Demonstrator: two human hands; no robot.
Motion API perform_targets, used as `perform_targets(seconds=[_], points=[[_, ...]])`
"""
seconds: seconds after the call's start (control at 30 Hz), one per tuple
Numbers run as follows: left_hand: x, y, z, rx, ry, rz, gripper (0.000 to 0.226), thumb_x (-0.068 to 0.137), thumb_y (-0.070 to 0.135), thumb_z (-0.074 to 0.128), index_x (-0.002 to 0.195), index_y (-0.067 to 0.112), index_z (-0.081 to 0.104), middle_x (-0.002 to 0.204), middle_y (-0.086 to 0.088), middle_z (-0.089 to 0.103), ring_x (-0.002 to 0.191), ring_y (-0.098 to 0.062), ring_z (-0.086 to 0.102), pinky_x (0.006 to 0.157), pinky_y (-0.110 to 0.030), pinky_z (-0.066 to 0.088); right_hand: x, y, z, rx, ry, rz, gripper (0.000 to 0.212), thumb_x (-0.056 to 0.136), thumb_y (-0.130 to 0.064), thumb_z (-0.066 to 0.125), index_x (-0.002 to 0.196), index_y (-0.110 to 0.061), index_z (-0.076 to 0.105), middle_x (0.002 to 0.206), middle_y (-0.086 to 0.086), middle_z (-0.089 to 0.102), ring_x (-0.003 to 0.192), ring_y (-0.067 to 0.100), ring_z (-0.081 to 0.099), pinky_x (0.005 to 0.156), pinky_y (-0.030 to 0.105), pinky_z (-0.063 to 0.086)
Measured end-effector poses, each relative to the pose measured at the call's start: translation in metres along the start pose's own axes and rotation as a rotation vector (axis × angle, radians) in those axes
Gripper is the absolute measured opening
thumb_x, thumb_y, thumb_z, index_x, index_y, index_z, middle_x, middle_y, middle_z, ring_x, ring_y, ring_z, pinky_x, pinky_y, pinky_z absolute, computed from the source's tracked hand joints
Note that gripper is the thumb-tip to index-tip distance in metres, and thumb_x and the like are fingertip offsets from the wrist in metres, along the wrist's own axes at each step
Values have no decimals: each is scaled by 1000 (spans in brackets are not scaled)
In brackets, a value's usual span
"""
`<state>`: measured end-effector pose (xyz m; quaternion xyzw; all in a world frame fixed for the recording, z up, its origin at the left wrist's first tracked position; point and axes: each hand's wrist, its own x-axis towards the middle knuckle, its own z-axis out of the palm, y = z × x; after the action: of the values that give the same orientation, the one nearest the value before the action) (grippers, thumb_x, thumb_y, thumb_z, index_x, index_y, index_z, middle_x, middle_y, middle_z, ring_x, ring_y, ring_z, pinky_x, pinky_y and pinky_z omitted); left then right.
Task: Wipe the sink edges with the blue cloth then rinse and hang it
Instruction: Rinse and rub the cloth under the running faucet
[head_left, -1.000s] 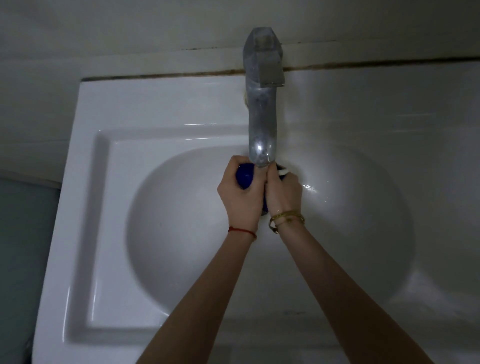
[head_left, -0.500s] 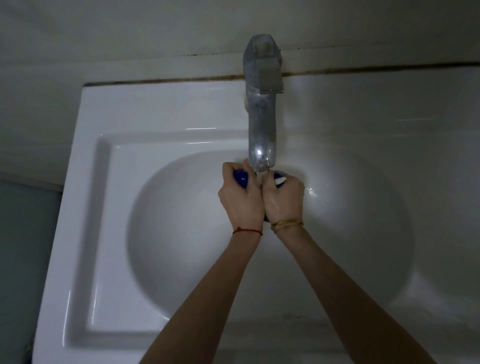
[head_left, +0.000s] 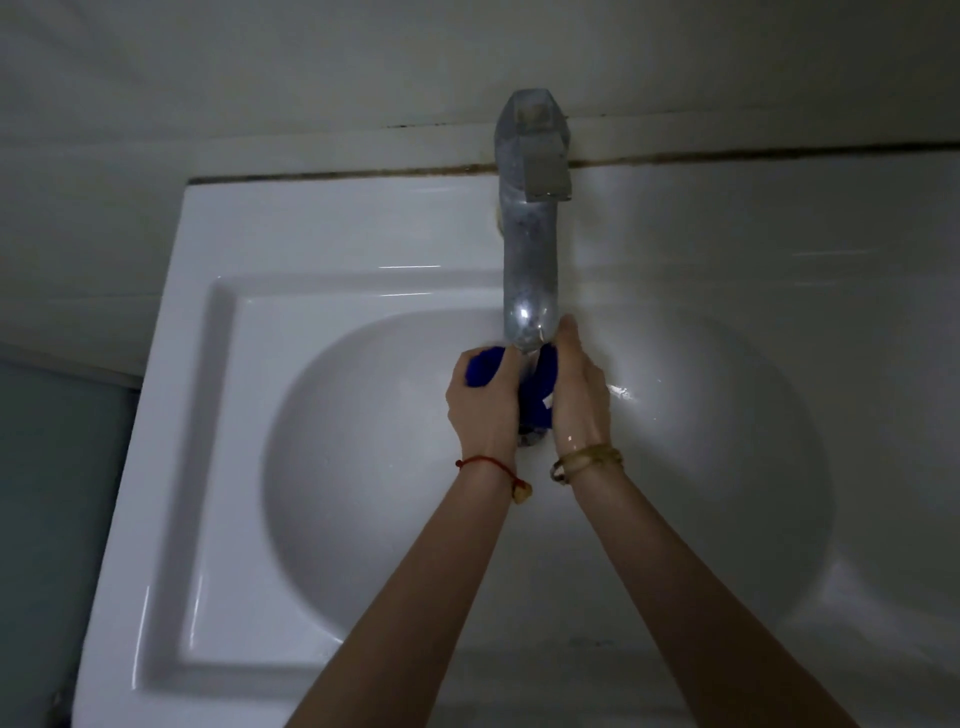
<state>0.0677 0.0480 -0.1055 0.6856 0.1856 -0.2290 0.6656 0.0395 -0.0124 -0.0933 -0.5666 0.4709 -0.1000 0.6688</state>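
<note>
Dim washroom, white sink (head_left: 171, 415) seen from above. Directly beneath the faucet (head_left: 530, 260) spout, the blue cloth (head_left: 537, 384) sits bunched between left hand (head_left: 483, 405) and right hand (head_left: 579, 400), each grip clenched around it. Judged soft, limp, water-heavy and slippery; best held in whole-fist bunches.

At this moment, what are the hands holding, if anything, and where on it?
Both hold the bunched blue cloth under the metal tap spout: left hand wraps its left end, right hand its right side.
</note>
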Motion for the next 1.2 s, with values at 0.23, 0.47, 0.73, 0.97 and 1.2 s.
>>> perform_targets(seconds=[0.23, 0.47, 0.73, 0.97, 1.2], points=[[-13, -7, 2, 38, 24, 275, 8, 87, 16, 73, 86, 17, 66, 83, 1, 67, 78, -9, 63, 73, -19, 54, 4, 11, -3, -113, 20, 81, 41, 86, -52, 54, 109, -18, 60, 103, 2, 66, 90, 16, 63, 79, 33, 53], [-15, -10, 4, 67, 44, 472, 10, 89, 9, 71, 87, 12, 62, 79, 4, 64, 73, -3, 60, 72, -18, 53, 1, 7, 5, -39, 62, 154, 42, 90, -49, 52, 63, -17, 53, 60, -1, 58, 58, 12, 55, 57, 25, 45], [-10, -15, 6, 20, 134, 431, 26, 91, 5, 68, 70, 4, 53, 63, 2, 52, 60, -3, 47, 64, -19, 46, 0, 18, 9, -127, 216, -135, 44, 88, -19, 62, 49, -18, 42, 47, -5, 45, 43, 4, 39, 46, 19, 33], [-3, -13, 4, 87, 169, 361, 31, 90, -3, 58, 62, 6, 49, 56, 0, 44, 52, -3, 39, 54, -14, 40, 0, 25, 5, -146, 140, -378, 42, 82, -1, 57, 51, -22, 39, 47, -9, 39, 44, 4, 37, 48, 15, 35], [-18, -3, -1, 61, 153, 271, 27, 97, 27, 61, 76, 9, 62, 67, 3, 61, 58, 1, 55, 57, -11, 46, -2, 21, -10, -419, 38, -595, 42, 83, -55, 50, 84, -14, 53, 71, -2, 57, 61, 10, 55, 53, 25, 48]])
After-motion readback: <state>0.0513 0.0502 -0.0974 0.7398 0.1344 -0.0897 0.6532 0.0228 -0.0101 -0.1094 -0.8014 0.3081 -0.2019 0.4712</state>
